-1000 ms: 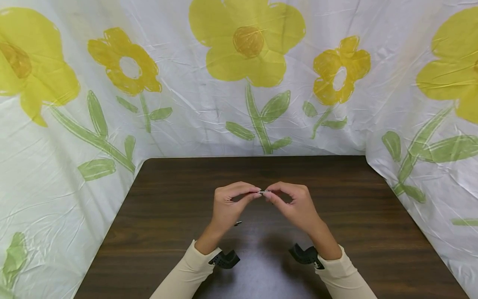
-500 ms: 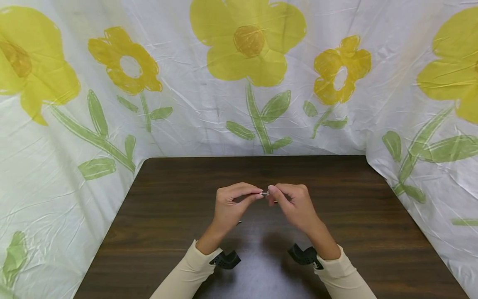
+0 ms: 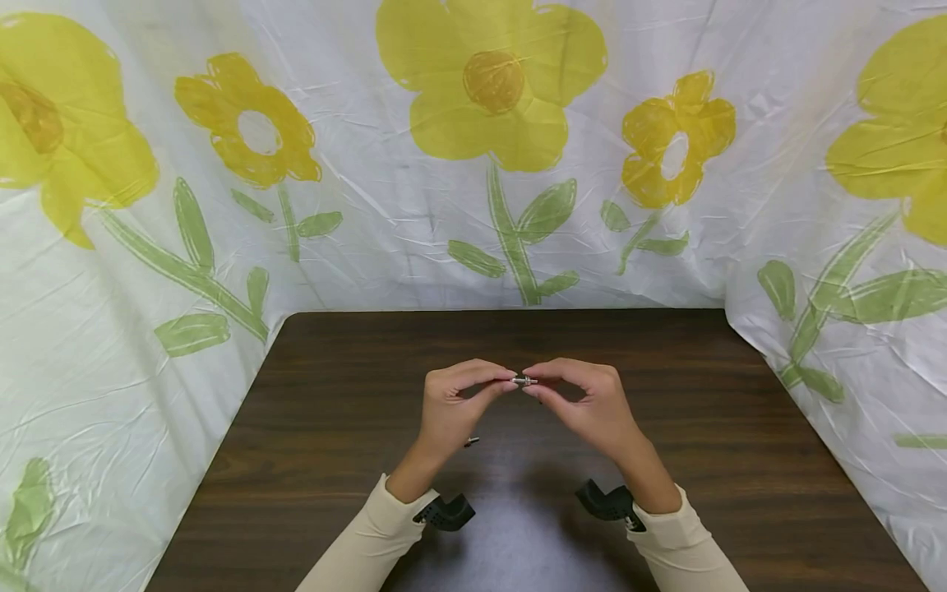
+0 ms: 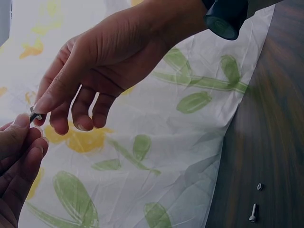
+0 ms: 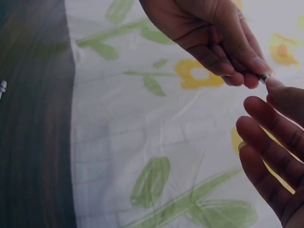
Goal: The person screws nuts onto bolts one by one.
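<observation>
A small silver bolt [image 3: 524,381] with a nut on its shaft is held level between the two hands above the table. My left hand [image 3: 453,401] pinches one end of the bolt between thumb and index finger. From the other side, the thumb and index fingertips of my right hand [image 3: 598,404] close about the nut [image 4: 39,116]. In the left wrist view my right hand's other fingers hang loosely bent; the right wrist view shows them spread. Fingertips cover part of the bolt.
On the dark wooden table [image 3: 333,395] lie a second bolt [image 4: 253,213] and a loose nut [image 4: 260,186], near my left wrist. A white cloth with yellow flowers [image 3: 355,238] hangs round the back and sides. Each wrist wears a black camera mount [image 3: 449,514].
Half a second ago my right thumb was rolled up over the bolt's end; now the fingertips sit apart and more of the bolt shows. My left hand has shifted slightly left.
</observation>
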Motion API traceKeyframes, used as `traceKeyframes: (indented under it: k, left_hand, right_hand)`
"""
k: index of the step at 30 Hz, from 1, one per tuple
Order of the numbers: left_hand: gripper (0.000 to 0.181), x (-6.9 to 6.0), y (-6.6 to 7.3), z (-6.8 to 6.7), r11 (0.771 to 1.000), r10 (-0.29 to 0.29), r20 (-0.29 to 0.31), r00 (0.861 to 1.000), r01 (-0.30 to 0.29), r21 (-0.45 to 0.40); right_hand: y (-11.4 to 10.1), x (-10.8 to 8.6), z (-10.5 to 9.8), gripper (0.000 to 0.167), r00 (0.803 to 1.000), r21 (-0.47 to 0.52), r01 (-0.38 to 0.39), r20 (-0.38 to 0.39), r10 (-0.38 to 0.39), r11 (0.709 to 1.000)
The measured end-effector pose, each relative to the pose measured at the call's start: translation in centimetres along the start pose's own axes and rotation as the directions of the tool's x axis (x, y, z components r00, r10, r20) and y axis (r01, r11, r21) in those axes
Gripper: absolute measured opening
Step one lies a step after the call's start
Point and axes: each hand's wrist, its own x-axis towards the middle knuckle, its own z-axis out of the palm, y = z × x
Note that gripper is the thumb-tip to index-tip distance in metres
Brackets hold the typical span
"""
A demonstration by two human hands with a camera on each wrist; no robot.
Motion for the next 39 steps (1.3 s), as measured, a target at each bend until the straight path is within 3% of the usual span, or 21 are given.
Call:
traceKeyframes:
  k: [6,14,24,27,30,34,39]
  left_hand:
    - [0.019,-0.2,0.1,0.0,1.0,0.007,0.005,1.0,-0.007,-0.01]
    - [0.02,-0.3,0.1,0.1,0.999,0.013,0.016,1.0,-0.012,-0.031]
    - [0.018,-0.3,0.0,0.2,1.0,0.002,0.023,1.0,-0.001,-0.026]
    - [0.017,-0.2,0.0,0.3,1.0,0.0,0.022,1.0,0.001,-0.022]
    - [0.017,-0.2,0.0,0.3,1.0,0.002,0.016,1.0,-0.002,-0.011]
    - [0.017,-0.2,0.0,0.2,1.0,0.001,0.01,1.0,-0.001,0.007]
    - [0.017,-0.1,0.0,0.1,1.0,-0.002,0.014,1.0,0.001,0.012]
  right_hand:
    - [0.0,-0.3,0.2,0.035,1.0,-0.003,-0.021,0.013,0.021,1.0]
    - [-0.3,-0.5,0.3,0.012,0.993,0.005,-0.11,0.041,0.11,0.994]
    - [-0.4,-0.4,0.4,0.028,0.983,-0.026,-0.173,0.049,0.175,0.984]
    - [-0.3,-0.4,0.1,0.022,0.983,-0.034,-0.178,0.045,0.179,0.983]
    - [-0.2,-0.4,-0.2,0.014,0.991,-0.029,-0.134,0.026,0.134,0.991]
    - [0.0,-0.3,-0.4,0.041,1.0,-0.004,-0.031,0.004,0.031,1.0]
    - [0.0,0.1,-0.5,0.034,1.0,0.024,0.024,0.013,-0.024,0.999]
